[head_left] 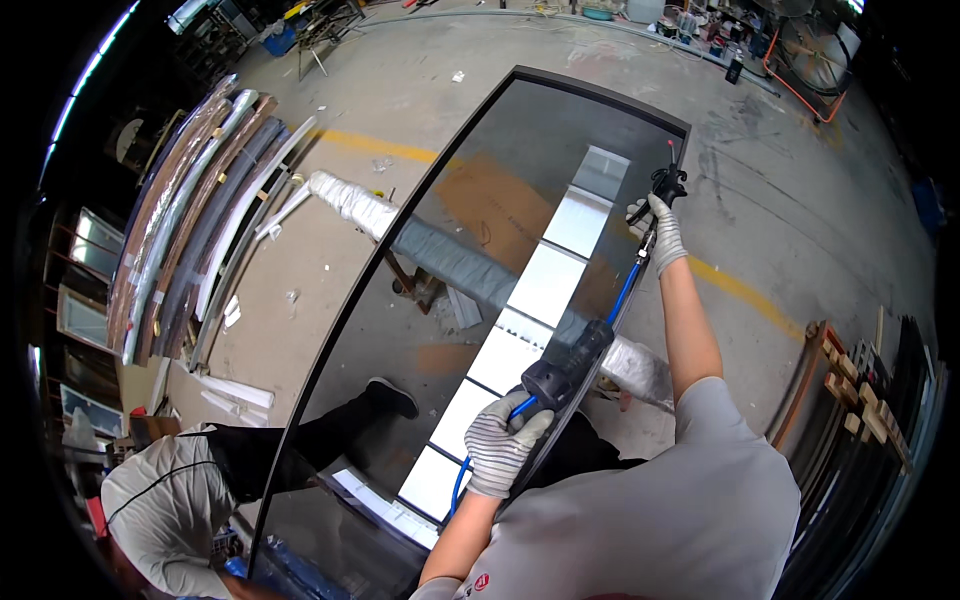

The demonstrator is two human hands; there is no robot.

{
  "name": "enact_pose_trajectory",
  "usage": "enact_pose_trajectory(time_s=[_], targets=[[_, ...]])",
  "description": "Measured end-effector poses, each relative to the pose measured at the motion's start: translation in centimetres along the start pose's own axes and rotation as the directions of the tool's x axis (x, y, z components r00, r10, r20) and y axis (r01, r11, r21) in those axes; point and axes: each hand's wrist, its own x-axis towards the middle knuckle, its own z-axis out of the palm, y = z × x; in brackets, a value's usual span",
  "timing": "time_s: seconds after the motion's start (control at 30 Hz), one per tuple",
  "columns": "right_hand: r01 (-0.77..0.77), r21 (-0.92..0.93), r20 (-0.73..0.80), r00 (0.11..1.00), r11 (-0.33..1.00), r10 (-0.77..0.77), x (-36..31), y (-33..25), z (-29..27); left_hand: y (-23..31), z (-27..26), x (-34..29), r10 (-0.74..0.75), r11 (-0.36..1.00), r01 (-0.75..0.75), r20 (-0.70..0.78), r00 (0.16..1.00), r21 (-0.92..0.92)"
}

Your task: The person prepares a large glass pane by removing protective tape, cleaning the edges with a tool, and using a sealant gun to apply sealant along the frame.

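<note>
A long framed glass panel [400, 400] with a dark frame lies raised in front of me, resting across padded, wrapped supports [352, 203]. My right hand [667, 238], in a striped glove, is closed around a black trigger gun [667, 187] at the panel's far right edge. The gun has a thin red tip and a metal fitting. From it a blue hose [625, 290] runs back toward a black cylindrical body [568, 365] over the near right edge. My left hand [497, 446], gloved too, is closed on the hose just behind that cylinder; its fingertips are partly hidden.
Another person [175, 500] bends at the panel's lower left. Curved wrapped profiles [195, 220] are stacked on the left, and dark bars with wooden blocks [865, 400] stand on the right. A fan [815, 60] and assorted cans are at the back right.
</note>
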Motion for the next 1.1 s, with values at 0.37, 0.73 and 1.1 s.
enact_pose_trajectory(time_s=[0.37, 0.73, 1.1], targets=[[-0.185, -0.447, 0.416, 0.823, 0.875, 0.386, 2.2, 5.5, 12.8, -3.1, 0.2, -1.2, -0.331, 0.927, 0.294, -0.145, 0.932, -0.232], [0.235, -0.902, 0.376, 0.010, 0.363, 0.927, -22.1, 13.8, 15.2, -8.4, -4.8, -14.8, -0.451, 0.842, 0.309, -0.263, 0.853, -0.441], [-0.541, -0.685, 0.554, 0.047, 0.488, 0.831, -36.8, 21.9, 12.9, -17.6, -3.8, -38.6, -0.438, 0.825, 0.007, -0.630, 0.641, -0.566]])
